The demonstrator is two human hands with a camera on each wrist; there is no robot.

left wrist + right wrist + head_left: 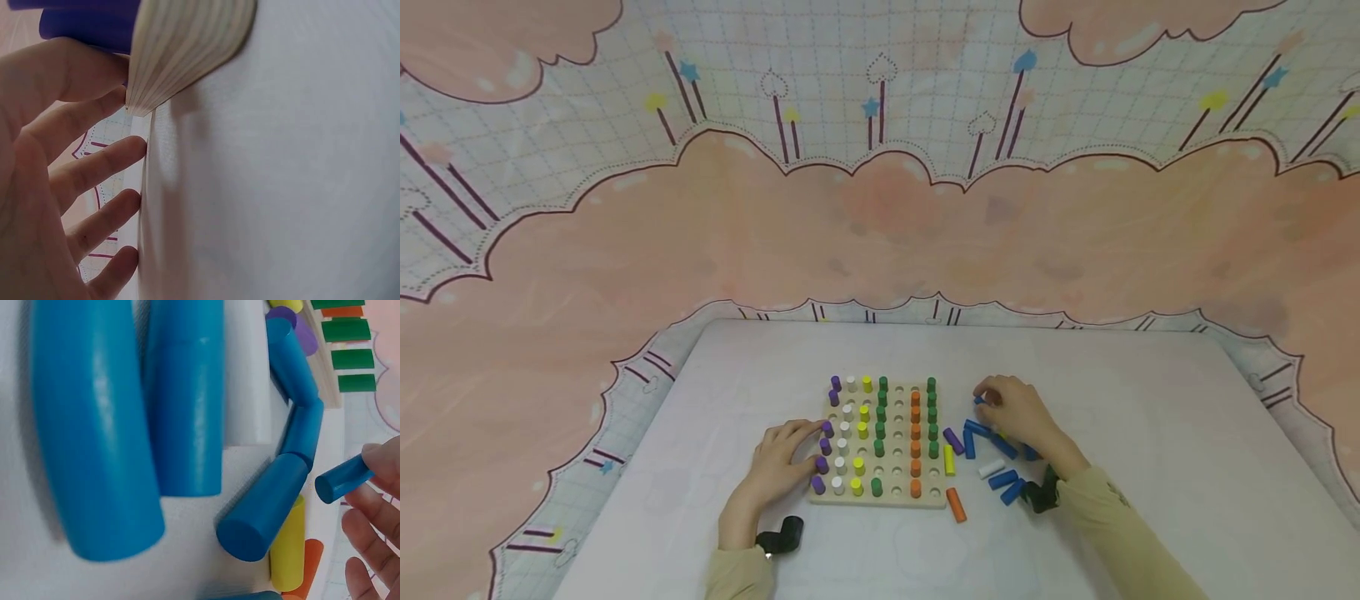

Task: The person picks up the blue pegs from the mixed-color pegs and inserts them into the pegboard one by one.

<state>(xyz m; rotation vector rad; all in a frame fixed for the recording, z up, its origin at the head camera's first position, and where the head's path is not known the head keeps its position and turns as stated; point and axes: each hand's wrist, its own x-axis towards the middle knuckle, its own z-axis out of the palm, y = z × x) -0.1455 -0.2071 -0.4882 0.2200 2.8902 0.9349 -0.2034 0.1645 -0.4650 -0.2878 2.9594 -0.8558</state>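
A wooden pegboard [898, 498] holds columns of purple, white, yellow, green and orange pegs. Between the green and orange columns runs a column of bare holes. At the board's left edge my left hand [777, 460] rests with fingers extended, its thumb and index finger touching the edge beside the purple pegs [827, 429]. In the left wrist view, that hand's other fingers are spread along the tabletop. My right hand [1018, 410], right of the board, pinches a blue peg [342, 479] between thumb and fingertips, over the table.
Loose blue pegs [1002, 447] lie scattered right of the board, under and near my right hand. Among them are a white peg [992, 469], a purple peg [953, 441], a yellow peg [949, 460] and an orange peg [956, 505]. A patterned cloth [880, 233] hangs behind the white table [662, 492].
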